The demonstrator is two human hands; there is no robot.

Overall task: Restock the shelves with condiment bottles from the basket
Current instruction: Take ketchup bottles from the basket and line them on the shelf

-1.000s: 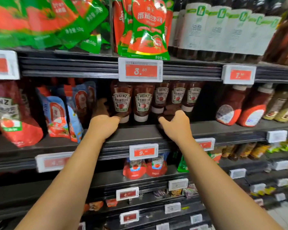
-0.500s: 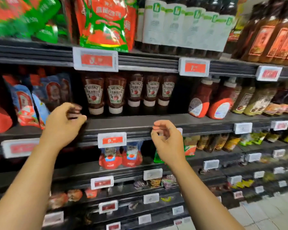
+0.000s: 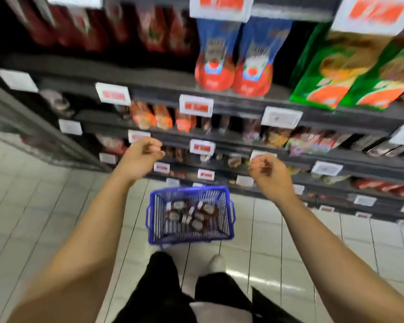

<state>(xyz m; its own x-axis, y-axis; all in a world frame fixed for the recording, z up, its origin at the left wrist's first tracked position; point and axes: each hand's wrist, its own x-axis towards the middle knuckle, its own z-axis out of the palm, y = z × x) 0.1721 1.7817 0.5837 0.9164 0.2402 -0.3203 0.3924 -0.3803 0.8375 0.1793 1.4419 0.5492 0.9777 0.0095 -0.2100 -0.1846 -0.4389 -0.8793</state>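
1. Your basket (image 3: 155,220) sits on the floor tiles (image 3: 33,206) just ahead of your feet, at about 12 o'clock from your body and below both hands. From your left hand (image 3: 138,159) it lies toward 5 o'clock; from your right hand (image 3: 269,173) it lies toward 7 o'clock.

2. Both hands hang in the air above the basket, well apart from it and from each other. Neither holds anything: the fingers of each are loosely curled around nothing, so count both as relaxed and empty.

3. The bottles (image 3: 191,215) lie in a heap on the basket floor, most on their sides. Motion blur keeps you from telling which way each bottle points, so judge the long axis once you are closer. The pile sits slightly toward the right half of the basket.

4. In my judgement the two hands are about equally near. The right looks a little lower, so it may get there first; either can go straight down.

5. The basket's long side runs away from you, from 6 to 12 o'clock, with a handle lug showing on each long side.

6. The shelves (image 3: 243,106) rise beyond the basket, at 12 o'clock and up.

7. Writing: nothing can be read. The price tags (image 3: 196,106) show red and white blocks only, and the pouches (image 3: 233,66) and bottle labels are too blurred for any brand.
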